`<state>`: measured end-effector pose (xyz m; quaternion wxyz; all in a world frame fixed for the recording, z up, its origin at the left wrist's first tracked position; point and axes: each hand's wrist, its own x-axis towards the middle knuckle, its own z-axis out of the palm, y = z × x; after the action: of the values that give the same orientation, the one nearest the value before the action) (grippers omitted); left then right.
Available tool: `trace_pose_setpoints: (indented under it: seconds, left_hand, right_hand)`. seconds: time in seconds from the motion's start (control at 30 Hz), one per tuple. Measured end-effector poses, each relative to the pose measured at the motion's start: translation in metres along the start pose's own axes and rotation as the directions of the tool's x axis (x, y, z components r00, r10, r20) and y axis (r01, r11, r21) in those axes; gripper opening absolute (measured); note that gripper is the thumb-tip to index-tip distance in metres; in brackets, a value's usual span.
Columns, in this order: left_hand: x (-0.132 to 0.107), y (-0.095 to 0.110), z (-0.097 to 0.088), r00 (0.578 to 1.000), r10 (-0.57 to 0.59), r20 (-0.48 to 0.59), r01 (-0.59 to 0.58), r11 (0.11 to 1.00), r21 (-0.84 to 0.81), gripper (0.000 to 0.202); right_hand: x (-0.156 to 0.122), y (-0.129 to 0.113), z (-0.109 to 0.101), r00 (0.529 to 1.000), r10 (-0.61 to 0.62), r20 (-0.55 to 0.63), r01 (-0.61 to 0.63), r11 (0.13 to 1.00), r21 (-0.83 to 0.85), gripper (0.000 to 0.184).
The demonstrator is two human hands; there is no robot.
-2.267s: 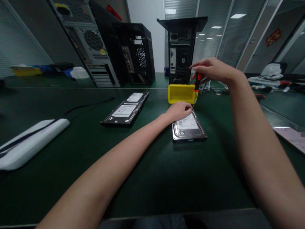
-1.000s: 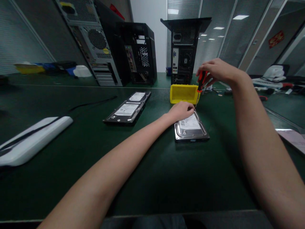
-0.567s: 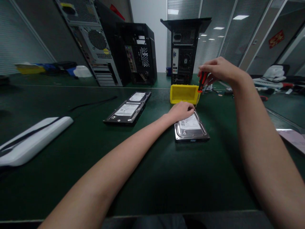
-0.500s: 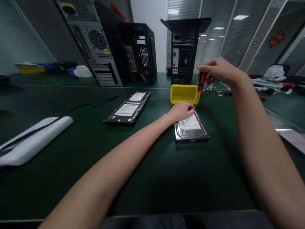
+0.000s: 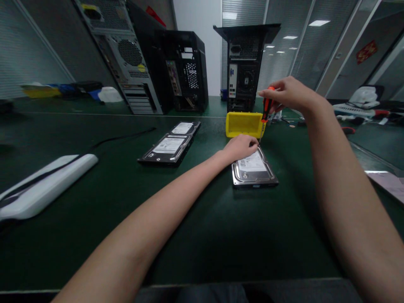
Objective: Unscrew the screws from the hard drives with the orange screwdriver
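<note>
A silver hard drive (image 5: 255,170) with a white label lies flat on the green table (image 5: 202,227). My left hand (image 5: 241,147) rests curled on its far left corner and holds it down. My right hand (image 5: 285,94) is closed around the top of a red-and-black screwdriver (image 5: 265,113). The screwdriver stands almost upright, and its tip meets the drive's far edge just beside my left fingers. A yellow bin (image 5: 243,124) stands right behind the drive.
Two more hard drives (image 5: 170,147) lie side by side to the left. A white device (image 5: 44,185) with a black cable sits at the near left. Three opened computer cases (image 5: 186,69) stand along the back. Tools and clutter (image 5: 360,107) fill the far right.
My right hand's fingers have shifted round the screwdriver handle, which stays upright on the same spot. The left hand and the drive have hardly moved.
</note>
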<state>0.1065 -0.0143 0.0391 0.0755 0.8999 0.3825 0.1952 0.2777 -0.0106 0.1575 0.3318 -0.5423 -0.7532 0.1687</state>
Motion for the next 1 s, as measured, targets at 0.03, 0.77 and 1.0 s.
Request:
trace_pose_setpoints:
  seconds: [0.03, 0.77, 1.0]
  left_hand:
    - [0.0, 0.0, 0.0, 1.0, 0.004, -0.002, -0.004, 1.0, -0.001, 0.033]
    - [0.0, -0.002, 0.001, 1.0, 0.007, -0.004, -0.007, 1.0, 0.01, 0.033]
    - [0.0, -0.002, 0.001, 1.0, 0.013, -0.01, -0.013, 1.0, 0.011, 0.034]
  right_hand:
    - [0.0, 0.0, 0.0, 1.0, -0.011, 0.008, 0.011, 1.0, -0.013, 0.027]
    - [0.006, 0.006, 0.009, 0.989, -0.14, -0.052, 0.135, 0.988, -0.081, 0.028]
    - [0.008, 0.007, 0.011, 0.984, -0.165, -0.062, 0.158, 0.983, -0.095, 0.033]
